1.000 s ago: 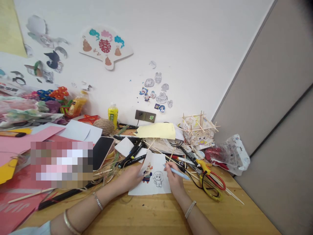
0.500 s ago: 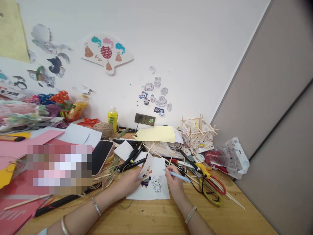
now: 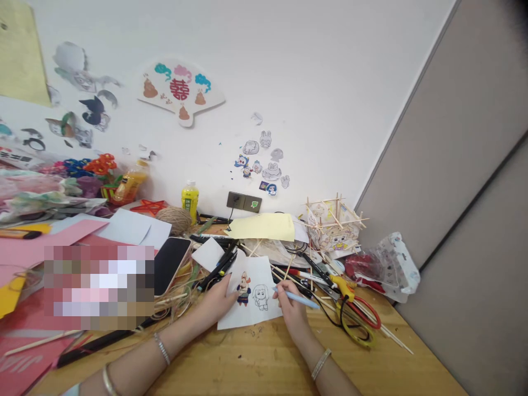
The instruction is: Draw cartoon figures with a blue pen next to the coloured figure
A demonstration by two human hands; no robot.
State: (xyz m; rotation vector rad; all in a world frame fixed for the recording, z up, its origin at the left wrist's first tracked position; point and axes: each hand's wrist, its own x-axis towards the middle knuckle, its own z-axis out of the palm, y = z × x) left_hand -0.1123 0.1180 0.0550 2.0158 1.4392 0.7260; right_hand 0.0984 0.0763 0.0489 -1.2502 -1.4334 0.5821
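Note:
A white sheet of paper (image 3: 243,318) lies on the wooden table in front of me. It bears a coloured cartoon figure (image 3: 243,291) on the left and a black-outlined, long-haired figure (image 3: 260,297) beside it. My left hand (image 3: 220,297) grips the sheet's left side, thumb on top near the coloured figure; its other fingers are partly hidden. Between the closed fingers of my right hand (image 3: 291,302) is a light blue pen (image 3: 301,298). Its tip is at the sheet's right side, close to the outlined figure; whether it touches the paper I cannot tell.
Right of my hand lie scissors (image 3: 348,297) and thin wooden sticks (image 3: 398,337). Black markers (image 3: 218,269) and a phone (image 3: 171,265) are to the left. Behind are a yellow paper (image 3: 262,226), a stick-framed paper lantern (image 3: 335,225) and a yellow bottle (image 3: 190,201).
The sheet has turned slightly and its lifted upper left part has come down flatter. My left hand has shifted a little up and left, and the pen hand slightly left.

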